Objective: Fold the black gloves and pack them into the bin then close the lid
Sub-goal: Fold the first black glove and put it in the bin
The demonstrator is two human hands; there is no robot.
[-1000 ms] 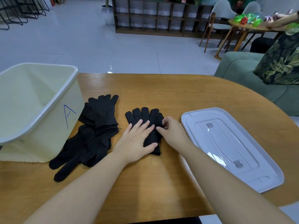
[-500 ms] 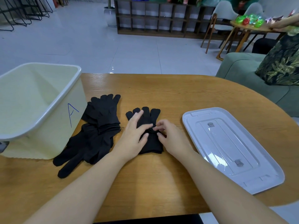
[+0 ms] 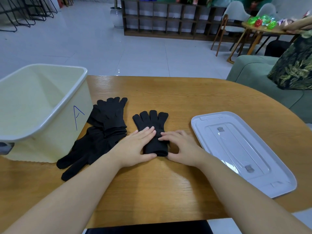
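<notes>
Wooden bench [image 3: 168,183] carries 1 glove [image 3: 152,130] mid-bench, pinned flat under left hand [image 3: 135,146] and right hand [image 3: 182,147], both grips open, probably creasing its fold; bin [image 3: 55,114] left, lid [image 3: 243,152] right.

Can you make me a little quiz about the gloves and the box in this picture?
1. True or false: the white lid is already on the cream bin.
2. Which letter is drawn in blue on the bin: A, B or C?
3. What do the left hand and right hand both rest on: the single black glove or the glove pile beside the bin?

Key
1. False: it lies flat on the wooden table, right of the hands.
2. A.
3. The single black glove, in the middle.
</notes>
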